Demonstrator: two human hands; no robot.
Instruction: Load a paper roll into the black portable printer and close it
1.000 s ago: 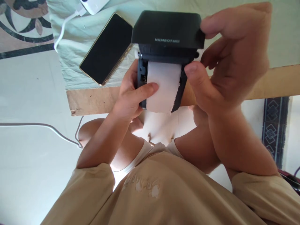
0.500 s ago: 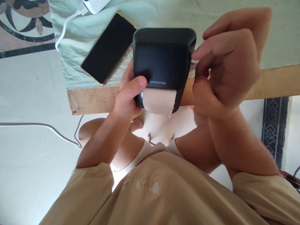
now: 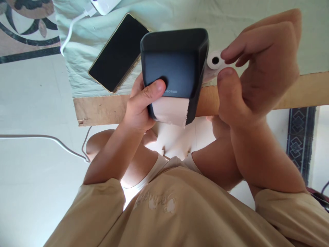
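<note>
A black label printer (image 3: 174, 68) is held up over the table's front edge by my left hand (image 3: 144, 103), its thumb pressed on the top face. From the printer's near end hangs a strip of pale paper (image 3: 171, 110) with a ragged right edge. My right hand (image 3: 259, 68) is apart from the printer, to its right, with thumb and fingers spread and nothing between them. Just beyond its fingertips a white paper roll (image 3: 211, 65) with a dark core lies on the cloth; I cannot tell whether a finger touches it.
A phone (image 3: 119, 53) with a dark screen lies on the green cloth (image 3: 174, 13), left of the printer. A white device (image 3: 105, 5) with a plugged-in white cable (image 3: 69, 32) sits at the top left. The table's wooden edge (image 3: 102, 109) runs in front of me.
The printer has shifted slightly left and tilted in my left hand. My right hand has moved away from the printer's side and opened wider, and the white roll has come into view.
</note>
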